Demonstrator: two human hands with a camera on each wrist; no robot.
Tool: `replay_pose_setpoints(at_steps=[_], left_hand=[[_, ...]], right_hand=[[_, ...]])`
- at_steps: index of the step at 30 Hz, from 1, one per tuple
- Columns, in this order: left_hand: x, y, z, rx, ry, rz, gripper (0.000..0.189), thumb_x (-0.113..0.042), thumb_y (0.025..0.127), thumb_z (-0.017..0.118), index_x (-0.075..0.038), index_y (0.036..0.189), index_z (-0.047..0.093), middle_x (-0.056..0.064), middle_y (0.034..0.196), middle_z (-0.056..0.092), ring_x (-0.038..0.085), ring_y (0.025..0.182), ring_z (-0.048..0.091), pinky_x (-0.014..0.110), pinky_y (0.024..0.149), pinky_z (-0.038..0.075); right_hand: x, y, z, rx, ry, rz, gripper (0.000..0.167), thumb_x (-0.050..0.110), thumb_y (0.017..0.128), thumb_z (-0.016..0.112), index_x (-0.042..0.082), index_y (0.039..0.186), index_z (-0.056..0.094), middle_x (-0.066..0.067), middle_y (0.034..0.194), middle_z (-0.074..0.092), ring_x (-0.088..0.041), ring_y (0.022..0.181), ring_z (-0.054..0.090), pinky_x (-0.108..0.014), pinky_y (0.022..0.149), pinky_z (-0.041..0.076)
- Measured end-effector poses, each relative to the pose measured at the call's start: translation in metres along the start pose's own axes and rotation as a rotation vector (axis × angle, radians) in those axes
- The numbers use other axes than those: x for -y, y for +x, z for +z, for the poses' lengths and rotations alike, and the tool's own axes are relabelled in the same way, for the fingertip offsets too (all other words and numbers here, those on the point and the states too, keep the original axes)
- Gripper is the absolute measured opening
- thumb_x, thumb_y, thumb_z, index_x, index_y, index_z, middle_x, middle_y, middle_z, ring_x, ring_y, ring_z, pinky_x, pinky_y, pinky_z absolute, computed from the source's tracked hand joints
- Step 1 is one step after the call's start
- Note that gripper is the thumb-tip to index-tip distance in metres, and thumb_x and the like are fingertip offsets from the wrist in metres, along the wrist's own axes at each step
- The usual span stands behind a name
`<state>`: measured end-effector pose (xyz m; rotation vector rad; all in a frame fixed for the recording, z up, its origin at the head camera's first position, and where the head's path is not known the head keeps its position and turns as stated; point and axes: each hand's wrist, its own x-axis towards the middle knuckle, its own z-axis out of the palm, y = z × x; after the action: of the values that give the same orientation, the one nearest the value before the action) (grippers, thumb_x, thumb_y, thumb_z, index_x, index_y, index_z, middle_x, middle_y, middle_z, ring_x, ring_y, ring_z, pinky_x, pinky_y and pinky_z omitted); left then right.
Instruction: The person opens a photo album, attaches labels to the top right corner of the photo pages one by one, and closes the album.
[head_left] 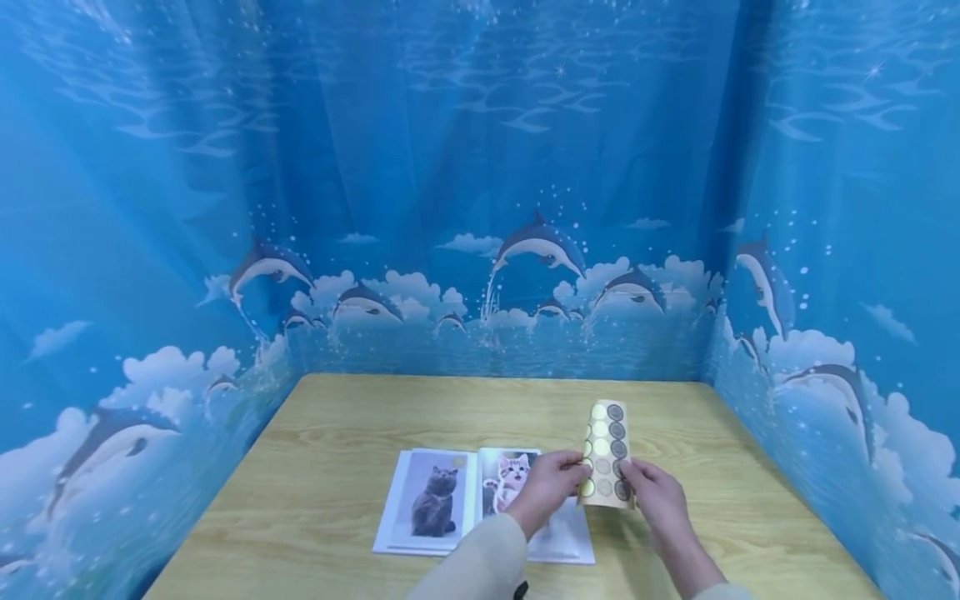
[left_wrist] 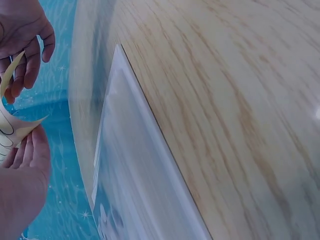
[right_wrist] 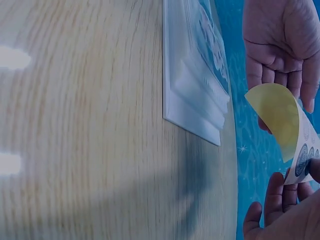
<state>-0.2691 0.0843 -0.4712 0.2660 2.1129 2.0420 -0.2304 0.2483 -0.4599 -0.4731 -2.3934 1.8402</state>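
Note:
Both hands hold a sheet of round stickers (head_left: 608, 454) above the table, just beyond the right side of an open photo album (head_left: 397, 525). Light yellow and dark round stickers run down its face. My left hand (head_left: 551, 487) pinches the sheet's left edge, partly over the album's right page. At the opposite edge, my right hand (head_left: 660, 497) grips it with the thumb on the front. In the right wrist view the sheet's yellowish back (right_wrist: 280, 112) curls outward. A grey cat photo (head_left: 433, 500) fills the left page; a kitten photo (head_left: 512, 473) is partly hidden by my left hand.
The album lies flat on a wood-grain table (head_left: 322, 467). Blue curtains (head_left: 480, 167) printed with dolphins and clouds stand along the back and both sides. A small pale round spot (head_left: 458, 462) shows at the grey cat photo's upper right corner.

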Motion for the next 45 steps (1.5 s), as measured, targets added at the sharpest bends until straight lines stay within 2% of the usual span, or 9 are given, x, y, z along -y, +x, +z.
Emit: replay_pose_setpoints(at_steps=[5, 9, 16, 19, 24, 26, 28, 37, 45], left_hand=[[-0.001, -0.002, 0.000, 0.016, -0.051, -0.049, 0.040, -0.012, 0.089, 0.071, 0.001, 0.125, 0.063, 0.002, 0.099, 0.069, 0.017, 0.089, 0.067, 0.032, 0.080, 0.059], [0.001, -0.003, 0.000, 0.028, -0.074, -0.043, 0.040, -0.009, 0.089, 0.070, 0.004, 0.126, 0.062, 0.005, 0.101, 0.070, 0.019, 0.088, 0.068, 0.032, 0.077, 0.060], [0.006, -0.004, -0.002, 0.028, -0.073, -0.037, 0.037, -0.006, 0.089, 0.069, 0.005, 0.124, 0.062, 0.007, 0.100, 0.071, 0.021, 0.084, 0.069, 0.033, 0.073, 0.061], [0.007, -0.004, -0.004, 0.004, -0.082, -0.035, 0.036, -0.005, 0.089, 0.069, 0.005, 0.123, 0.063, 0.005, 0.096, 0.070, 0.019, 0.082, 0.068, 0.032, 0.072, 0.061], [0.007, -0.006, -0.007, -0.037, -0.080, -0.026, 0.035, -0.004, 0.089, 0.069, 0.007, 0.122, 0.063, 0.004, 0.093, 0.070, 0.018, 0.080, 0.068, 0.031, 0.070, 0.061], [0.006, -0.006, -0.008, -0.040, -0.077, -0.027, 0.035, -0.004, 0.089, 0.069, 0.007, 0.122, 0.063, 0.005, 0.093, 0.070, 0.018, 0.080, 0.068, 0.031, 0.070, 0.061], [0.005, -0.007, -0.009, -0.038, -0.077, -0.030, 0.034, -0.004, 0.089, 0.069, 0.006, 0.121, 0.064, 0.004, 0.093, 0.070, 0.018, 0.080, 0.068, 0.031, 0.070, 0.061], [0.006, -0.008, -0.011, -0.013, -0.096, -0.030, 0.031, -0.003, 0.090, 0.068, 0.004, 0.120, 0.065, 0.006, 0.095, 0.072, 0.020, 0.082, 0.070, 0.032, 0.071, 0.061], [0.009, -0.008, -0.011, 0.003, -0.116, -0.019, 0.028, -0.005, 0.091, 0.065, 0.003, 0.118, 0.067, 0.007, 0.099, 0.073, 0.021, 0.083, 0.070, 0.033, 0.072, 0.061]], right_hand=[[0.000, -0.002, 0.003, -0.003, 0.018, 0.008, 0.055, 0.034, 0.100, 0.057, -0.006, 0.137, 0.049, -0.021, 0.125, 0.059, -0.030, 0.111, 0.050, -0.037, 0.086, 0.046], [-0.001, -0.003, 0.005, -0.011, 0.020, -0.004, 0.054, 0.032, 0.099, 0.058, -0.007, 0.136, 0.050, -0.021, 0.122, 0.060, -0.029, 0.108, 0.051, -0.034, 0.083, 0.045], [-0.005, -0.005, 0.010, -0.047, -0.023, -0.050, 0.056, 0.030, 0.099, 0.059, -0.007, 0.139, 0.047, -0.028, 0.130, 0.055, -0.040, 0.116, 0.054, -0.054, 0.099, 0.045], [-0.007, -0.006, 0.014, -0.130, -0.193, -0.203, 0.054, 0.026, 0.096, 0.064, -0.003, 0.139, 0.049, -0.028, 0.129, 0.054, -0.042, 0.115, 0.055, -0.056, 0.095, 0.047], [-0.010, -0.009, 0.023, -0.313, -0.541, -0.589, 0.037, 0.015, 0.083, 0.078, 0.007, 0.118, 0.071, -0.018, 0.117, 0.063, -0.038, 0.103, 0.060, -0.060, 0.089, 0.043], [-0.010, -0.011, 0.026, -0.343, -0.613, -0.685, 0.031, 0.014, 0.080, 0.081, 0.009, 0.110, 0.075, -0.015, 0.110, 0.065, -0.037, 0.099, 0.062, -0.060, 0.088, 0.042], [-0.011, -0.012, 0.028, -0.358, -0.665, -0.739, 0.028, 0.015, 0.078, 0.083, 0.011, 0.105, 0.077, -0.012, 0.105, 0.066, -0.035, 0.095, 0.062, -0.058, 0.086, 0.042], [-0.012, -0.015, 0.036, -0.388, -0.672, -0.825, 0.029, 0.020, 0.077, 0.084, 0.010, 0.103, 0.077, -0.009, 0.095, 0.068, -0.030, 0.085, 0.064, -0.049, 0.077, 0.044], [-0.010, -0.016, 0.039, -0.341, -0.665, -0.720, 0.029, 0.021, 0.082, 0.081, 0.012, 0.109, 0.075, -0.006, 0.097, 0.070, -0.027, 0.086, 0.064, -0.044, 0.076, 0.043]])
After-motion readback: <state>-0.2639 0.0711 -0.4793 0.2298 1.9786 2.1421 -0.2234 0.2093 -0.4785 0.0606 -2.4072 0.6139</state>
